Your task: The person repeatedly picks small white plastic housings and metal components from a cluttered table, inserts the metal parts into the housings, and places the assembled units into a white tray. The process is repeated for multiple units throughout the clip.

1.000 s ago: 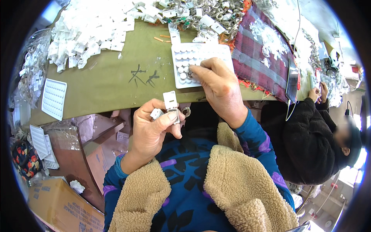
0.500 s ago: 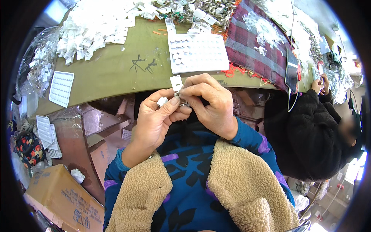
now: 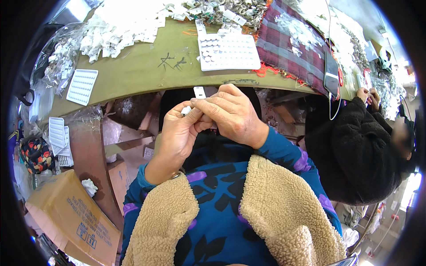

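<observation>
Both hands meet in front of me, just off the near edge of the table. My left hand point(image 3: 178, 134) is closed, with a small white block-like piece point(image 3: 186, 111) held between its thumb and fingers. From the joined fingertips a white rectangular card with a dark slot point(image 3: 199, 91) sticks up. My right hand point(image 3: 235, 116) is closed over the card's lower end, its fingers lying across my left fingertips. Whatever else lies between the fingers is hidden.
A white tray with round cups point(image 3: 235, 55), partly filled, lies on the green tabletop point(image 3: 133, 73). Behind are heaped white pieces point(image 3: 120, 31) and metal parts point(image 3: 250, 15). A smaller tray point(image 3: 82, 87), plaid cloth point(image 3: 284, 53) and phone point(image 3: 331, 73) flank it. Another person point(image 3: 355, 146) sits right.
My right fingers have closed down over the left fingertips, covering the small metal part that showed below the card. The view has shifted slightly, with the table now higher in the picture.
</observation>
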Tool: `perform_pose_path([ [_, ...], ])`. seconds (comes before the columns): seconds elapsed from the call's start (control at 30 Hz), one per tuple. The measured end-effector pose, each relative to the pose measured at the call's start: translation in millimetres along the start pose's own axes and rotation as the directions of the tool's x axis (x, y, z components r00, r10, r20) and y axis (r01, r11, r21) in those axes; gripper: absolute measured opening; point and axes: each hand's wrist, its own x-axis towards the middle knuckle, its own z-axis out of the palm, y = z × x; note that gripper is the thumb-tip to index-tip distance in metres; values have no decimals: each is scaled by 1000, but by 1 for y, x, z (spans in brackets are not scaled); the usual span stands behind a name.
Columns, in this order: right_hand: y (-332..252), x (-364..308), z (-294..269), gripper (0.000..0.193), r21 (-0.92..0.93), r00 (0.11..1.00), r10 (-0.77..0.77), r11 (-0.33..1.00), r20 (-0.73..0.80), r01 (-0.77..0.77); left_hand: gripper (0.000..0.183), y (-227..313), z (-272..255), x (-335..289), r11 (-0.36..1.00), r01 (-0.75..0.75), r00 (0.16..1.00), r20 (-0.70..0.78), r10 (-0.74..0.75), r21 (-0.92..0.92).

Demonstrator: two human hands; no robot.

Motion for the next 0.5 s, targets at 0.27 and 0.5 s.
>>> perform_pose_path([
  [0.27,-14,-19,4,42,203,952,306,931,15,-302,20,2,-8,6,1000,17,994,-108,-14,20],
  [0.5,-6,-8,0,29,645,530,773,213,348,-734,8,9,-1,1,977,0,1000,11,-2,214],
])
